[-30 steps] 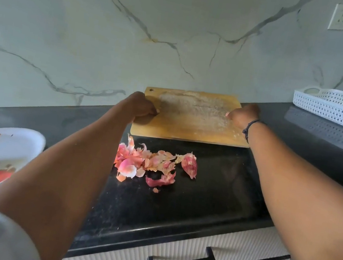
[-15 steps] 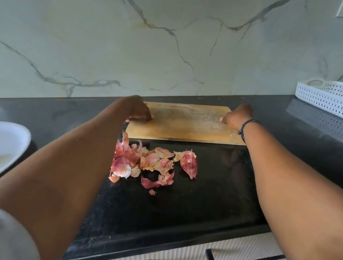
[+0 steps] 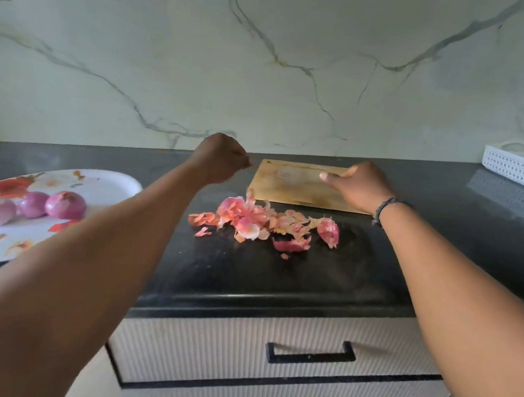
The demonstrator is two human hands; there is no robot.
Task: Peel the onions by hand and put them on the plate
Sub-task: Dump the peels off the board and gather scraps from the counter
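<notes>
Fingers [image 3: 331, 177] of the right hand [image 3: 357, 187] lie straight on the cutting board [image 3: 293, 186]; the left hand [image 3: 219, 158], beside the board, is clenched and seems empty. Peels [image 3: 263, 224] lie before the board; three peeled onions [image 3: 33, 205] rest on the plate [image 3: 113, 183], left of it. Peeling looks finished; next probably comes clearing.

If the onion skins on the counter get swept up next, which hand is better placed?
Probably left. The left hand hangs curled and free just behind the onion skins, while the right hand rests on the cutting board, so it would have to let go first.
</notes>
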